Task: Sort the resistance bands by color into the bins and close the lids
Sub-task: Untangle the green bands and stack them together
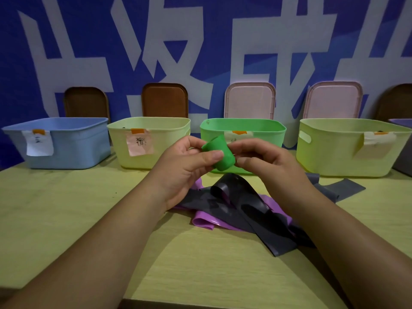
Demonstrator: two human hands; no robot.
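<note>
Blue bin [66, 148], pale yellow bin [156, 152], green bin [256, 124] and a second pale bin [334, 157] line the far edge of the desk [66, 208], all lidless. In front of the green one, the left hand [185, 168] pinches the left end of a folded green band [225, 163], and the right hand [267, 166] curls its fingers [247, 150] round the right end. The band's long axis runs across, dipping rightward. The green bin lies straight beyond it, about equally near either hand, so I judge a short forward carry comes next. Grey and purple bands [245, 210] lie heaped below.
</note>
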